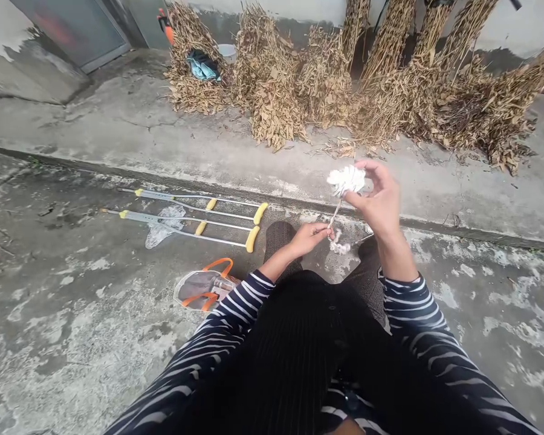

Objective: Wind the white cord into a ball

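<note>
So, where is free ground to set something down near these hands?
Free concrete lies left of the crutches and bag, and right of the right arm. Crowded between the crutches and the left hand, which pinches white cord.

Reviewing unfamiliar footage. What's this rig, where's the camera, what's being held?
No machine here: these are a person's two bare hands, seen from one camera worn on the head, looking forward and down, so the striped sleeves come in from the bottom. The right hand holds a fluffy white bundle, material unclear. A thin white cord runs down from it to the left hand, which pinches it. On the concrete ground lie two crutches with yellow grips and an orange-handled bag; dried plant bundles stand beyond.
</note>
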Action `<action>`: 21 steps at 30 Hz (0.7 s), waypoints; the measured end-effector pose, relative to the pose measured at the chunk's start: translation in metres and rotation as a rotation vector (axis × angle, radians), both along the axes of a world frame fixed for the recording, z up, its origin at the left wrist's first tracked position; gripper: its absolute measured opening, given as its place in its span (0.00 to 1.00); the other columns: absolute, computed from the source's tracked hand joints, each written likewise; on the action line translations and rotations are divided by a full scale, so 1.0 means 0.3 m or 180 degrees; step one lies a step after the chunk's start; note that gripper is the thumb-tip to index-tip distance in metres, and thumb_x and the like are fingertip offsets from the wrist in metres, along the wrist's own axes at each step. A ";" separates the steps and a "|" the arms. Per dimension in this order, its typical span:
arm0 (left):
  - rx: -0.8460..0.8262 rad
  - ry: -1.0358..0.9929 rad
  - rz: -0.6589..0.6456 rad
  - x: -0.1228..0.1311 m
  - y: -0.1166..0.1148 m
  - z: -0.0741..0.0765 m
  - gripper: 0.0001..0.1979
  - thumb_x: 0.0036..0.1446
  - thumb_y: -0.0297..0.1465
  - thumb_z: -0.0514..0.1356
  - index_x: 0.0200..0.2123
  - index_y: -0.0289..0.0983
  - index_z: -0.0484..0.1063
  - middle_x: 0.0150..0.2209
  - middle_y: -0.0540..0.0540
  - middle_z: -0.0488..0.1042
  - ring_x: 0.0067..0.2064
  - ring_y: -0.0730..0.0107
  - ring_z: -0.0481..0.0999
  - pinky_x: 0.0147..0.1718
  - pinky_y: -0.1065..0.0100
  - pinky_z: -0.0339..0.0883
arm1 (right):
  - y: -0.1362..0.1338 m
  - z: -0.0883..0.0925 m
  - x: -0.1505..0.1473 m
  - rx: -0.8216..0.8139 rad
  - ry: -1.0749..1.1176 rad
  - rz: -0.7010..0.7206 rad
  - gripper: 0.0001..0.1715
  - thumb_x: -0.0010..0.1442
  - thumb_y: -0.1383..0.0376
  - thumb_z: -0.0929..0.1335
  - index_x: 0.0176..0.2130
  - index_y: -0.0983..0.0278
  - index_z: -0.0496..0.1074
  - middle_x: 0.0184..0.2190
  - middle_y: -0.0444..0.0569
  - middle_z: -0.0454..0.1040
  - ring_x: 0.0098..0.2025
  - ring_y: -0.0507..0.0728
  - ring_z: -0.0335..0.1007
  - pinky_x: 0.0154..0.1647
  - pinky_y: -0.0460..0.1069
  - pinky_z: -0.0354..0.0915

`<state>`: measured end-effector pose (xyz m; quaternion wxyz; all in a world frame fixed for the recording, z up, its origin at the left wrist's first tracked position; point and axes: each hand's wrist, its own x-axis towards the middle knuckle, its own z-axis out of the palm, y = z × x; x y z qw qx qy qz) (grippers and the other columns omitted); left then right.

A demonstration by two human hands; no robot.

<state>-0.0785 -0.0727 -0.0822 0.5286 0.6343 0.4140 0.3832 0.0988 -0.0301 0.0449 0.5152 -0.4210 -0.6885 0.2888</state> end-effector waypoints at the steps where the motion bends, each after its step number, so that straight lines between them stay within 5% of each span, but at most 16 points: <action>1: 0.0001 -0.0025 -0.0050 0.001 -0.009 0.010 0.22 0.65 0.47 0.60 0.35 0.34 0.82 0.38 0.42 0.84 0.43 0.62 0.81 0.51 0.65 0.69 | 0.015 -0.004 0.006 0.0176 -0.0177 -0.0211 0.28 0.51 0.66 0.75 0.52 0.57 0.74 0.55 0.50 0.74 0.57 0.63 0.71 0.46 0.56 0.76; 8: -0.0320 -0.0174 -0.0532 -0.048 -0.060 0.102 0.22 0.63 0.49 0.62 0.34 0.35 0.82 0.39 0.41 0.84 0.44 0.61 0.82 0.50 0.63 0.70 | 0.068 -0.103 0.048 0.0681 -0.0946 -0.0916 0.20 0.58 0.65 0.71 0.51 0.56 0.75 0.56 0.53 0.75 0.64 0.69 0.67 0.66 0.68 0.64; 14: -0.0196 -0.0597 -0.0412 -0.125 -0.076 0.257 0.19 0.63 0.46 0.64 0.33 0.35 0.83 0.39 0.39 0.84 0.47 0.58 0.82 0.55 0.60 0.70 | 0.065 -0.213 0.049 -0.0069 -0.0507 -0.0845 0.22 0.51 0.64 0.73 0.47 0.59 0.76 0.52 0.53 0.77 0.55 0.65 0.71 0.58 0.61 0.69; 21: 0.0079 -0.0569 0.0225 -0.139 0.037 0.324 0.17 0.63 0.39 0.63 0.26 0.34 0.78 0.27 0.44 0.80 0.34 0.67 0.80 0.42 0.65 0.72 | 0.003 -0.221 0.023 -0.1082 -0.0225 0.0402 0.25 0.44 0.66 0.74 0.46 0.62 0.78 0.47 0.50 0.78 0.48 0.61 0.71 0.51 0.56 0.68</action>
